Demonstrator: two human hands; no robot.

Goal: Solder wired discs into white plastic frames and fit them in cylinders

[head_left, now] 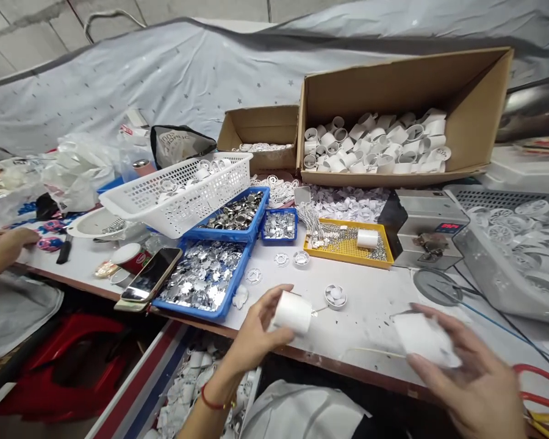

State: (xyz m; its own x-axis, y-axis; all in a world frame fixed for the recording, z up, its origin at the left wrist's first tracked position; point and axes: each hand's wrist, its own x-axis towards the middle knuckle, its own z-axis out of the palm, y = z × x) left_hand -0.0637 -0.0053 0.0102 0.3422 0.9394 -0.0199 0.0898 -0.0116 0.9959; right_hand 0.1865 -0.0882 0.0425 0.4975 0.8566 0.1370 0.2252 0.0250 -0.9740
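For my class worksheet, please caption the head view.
At a workbench, the left hand holds a white cylinder, the right hand a white piece, with a yellow tray beyond.

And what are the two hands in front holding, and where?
The left hand holds a white cylinder by its left end, fingers above, thumb below. The right hand grips a blurred white piece between thumb and fingers.

A phone (152,275) is resting just beside a red cup (136,261). Behind, a grey curtain (165,79) with small stars is hanging before the wall (25,46). At lower left, a red chair (80,332) is showing.
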